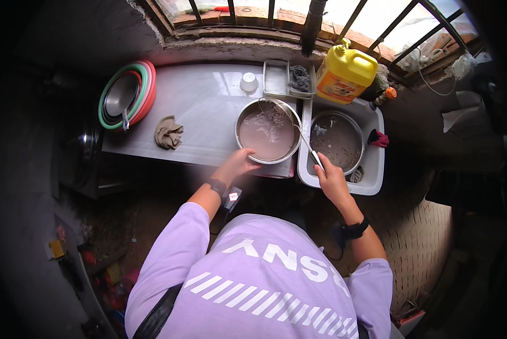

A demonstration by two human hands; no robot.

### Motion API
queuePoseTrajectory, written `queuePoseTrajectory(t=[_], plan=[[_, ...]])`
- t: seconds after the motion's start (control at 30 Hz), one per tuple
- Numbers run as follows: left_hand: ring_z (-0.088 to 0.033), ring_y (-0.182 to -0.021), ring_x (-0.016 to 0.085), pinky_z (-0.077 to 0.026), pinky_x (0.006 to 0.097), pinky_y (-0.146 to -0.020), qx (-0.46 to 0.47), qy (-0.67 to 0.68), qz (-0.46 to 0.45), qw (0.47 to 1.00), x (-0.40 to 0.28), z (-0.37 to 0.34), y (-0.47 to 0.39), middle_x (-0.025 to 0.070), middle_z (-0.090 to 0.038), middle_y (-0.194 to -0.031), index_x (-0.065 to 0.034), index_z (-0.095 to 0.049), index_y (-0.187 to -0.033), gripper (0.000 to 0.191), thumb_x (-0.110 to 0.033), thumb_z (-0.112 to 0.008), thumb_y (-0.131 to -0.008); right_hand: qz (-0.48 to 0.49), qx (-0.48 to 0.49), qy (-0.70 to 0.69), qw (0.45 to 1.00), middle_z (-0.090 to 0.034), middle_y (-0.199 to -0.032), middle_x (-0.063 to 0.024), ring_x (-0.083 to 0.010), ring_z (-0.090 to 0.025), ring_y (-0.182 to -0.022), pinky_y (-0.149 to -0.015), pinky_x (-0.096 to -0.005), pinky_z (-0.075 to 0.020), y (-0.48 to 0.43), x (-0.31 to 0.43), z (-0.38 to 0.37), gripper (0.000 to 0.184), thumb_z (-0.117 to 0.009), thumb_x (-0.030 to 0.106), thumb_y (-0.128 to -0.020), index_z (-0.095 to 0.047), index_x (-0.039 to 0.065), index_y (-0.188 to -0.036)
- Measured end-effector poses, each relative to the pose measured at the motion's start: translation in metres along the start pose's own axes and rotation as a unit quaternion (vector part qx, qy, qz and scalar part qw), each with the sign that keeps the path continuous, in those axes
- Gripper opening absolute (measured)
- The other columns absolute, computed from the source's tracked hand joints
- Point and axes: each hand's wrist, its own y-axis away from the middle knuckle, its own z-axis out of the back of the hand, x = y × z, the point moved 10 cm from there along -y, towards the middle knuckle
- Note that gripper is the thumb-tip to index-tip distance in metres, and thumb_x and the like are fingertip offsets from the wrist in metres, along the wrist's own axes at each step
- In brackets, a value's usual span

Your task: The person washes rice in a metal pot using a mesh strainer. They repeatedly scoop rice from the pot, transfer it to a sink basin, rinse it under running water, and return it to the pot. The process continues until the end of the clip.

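My left hand (238, 163) holds the near left rim of a metal basin (237, 134) on the counter, thumb over the edge. Murky pinkish liquid (260, 142) fills much of this basin. In my right hand (333, 180) is the handle of a skimmer (306, 141). Its round head rests in the far right part of the basin, with small greyish-pink pieces (277, 116) at it; what they are is unclear. A second metal basin (361, 137) stands in the sink to the right, holding brownish water with floating bits.
The white sink (376, 167) adjoins the metal-topped counter (202, 97). Behind stand a yellow pump jug (346, 72), a clear divided tray (275, 78) with a dark scrubber, and a white cup (249, 82). Leftward are a crumpled cloth (168, 132) and nested bowls (149, 91).
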Motion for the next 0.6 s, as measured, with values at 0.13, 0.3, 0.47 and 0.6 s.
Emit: queuePoseTrajectory(t=[0.13,0.3,0.47,0.6], plan=[[-0.055,-0.122,0.038,-0.048,0.0549,-0.105,0.012,0.017,-0.011,1.0,-0.002,-0.007,-0.001,0.0263,-0.044,-0.139,0.0087,-0.039,-0.132,0.043,0.001,-0.045,-0.091,0.013,0.014,0.206,0.978,-0.067,-0.086,-0.0247,-0.0441,-0.065,-0.077,-0.069,-0.0531,-0.0509,-0.01,0.012,0.007,0.043,-0.059,0.023,-0.094,-0.053,0.005,-0.133],[-0.057,-0.118,0.038,-0.052,0.054,-0.101,0.005,0.006,-0.039,0.999,-0.003,-0.006,-0.003,0.0255,-0.049,-0.132,0.0109,-0.04,-0.129,0.043,0.005,-0.045,-0.087,-0.034,0.076,0.208,0.975,-0.068,-0.086,-0.0258,-0.045,-0.066,-0.08,-0.071,-0.0527,-0.0514,-0.012,0.01,0.021,0.039,-0.058,0.024,-0.094,-0.057,0.005,-0.128],[-0.059,-0.115,0.037,-0.053,0.0528,-0.1,0.016,0.009,-0.053,0.998,-0.001,-0.002,-0.007,0.0247,-0.052,-0.127,0.0118,-0.042,-0.125,0.04,0.005,-0.046,-0.085,-0.081,0.196,0.05,0.976,-0.066,-0.076,-0.0231,-0.0383,-0.064,-0.067,-0.066,-0.045,-0.0526,-0.011,0.0,0.016,0.029,-0.058,0.024,-0.095,-0.062,0.004,-0.116],[-0.061,-0.11,0.035,-0.052,0.0511,-0.101,0.03,0.021,-0.057,0.998,0.003,0.003,-0.009,0.0227,-0.055,-0.121,0.0097,-0.047,-0.117,0.032,0.003,-0.048,-0.086,-0.223,0.279,-0.121,0.926,-0.057,-0.064,-0.0061,-0.0153,-0.051,-0.048,-0.044,-0.0302,-0.0431,0.006,-0.02,-0.021,0.024,-0.055,0.027,-0.099,-0.063,0.005,-0.107]])
